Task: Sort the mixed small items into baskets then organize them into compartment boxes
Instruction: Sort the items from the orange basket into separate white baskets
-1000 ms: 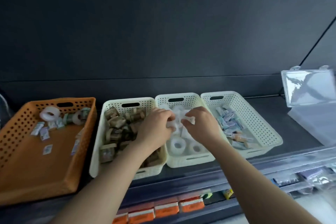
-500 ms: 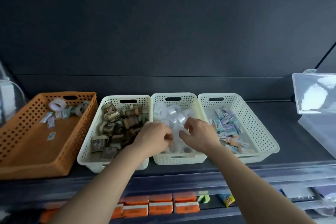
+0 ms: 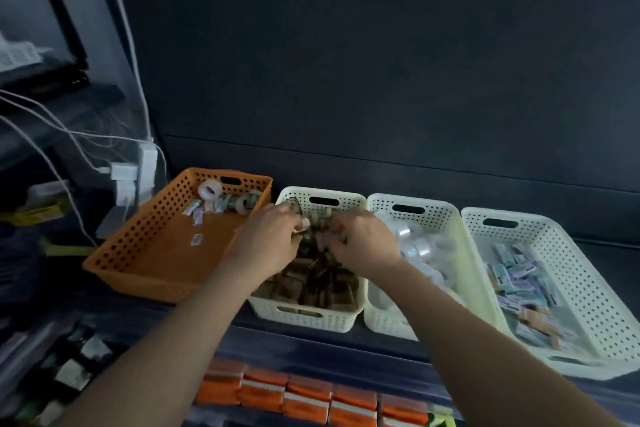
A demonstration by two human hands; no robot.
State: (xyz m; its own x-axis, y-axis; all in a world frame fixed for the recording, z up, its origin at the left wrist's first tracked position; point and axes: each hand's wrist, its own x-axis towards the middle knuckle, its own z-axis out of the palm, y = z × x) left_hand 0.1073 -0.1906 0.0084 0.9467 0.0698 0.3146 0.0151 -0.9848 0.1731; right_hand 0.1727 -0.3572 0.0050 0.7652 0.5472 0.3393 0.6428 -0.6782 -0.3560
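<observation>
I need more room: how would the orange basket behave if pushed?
The orange basket is probably light: perforated plastic, only a few small items at its far end. Low and wide, it should slide rather than tip. The tape roll inside might shift.

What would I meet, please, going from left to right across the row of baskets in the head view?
The orange basket → cream basket of brown items, with the left hand and right hand in it → cream basket of clear tape rolls → cream basket of small packets.
</observation>
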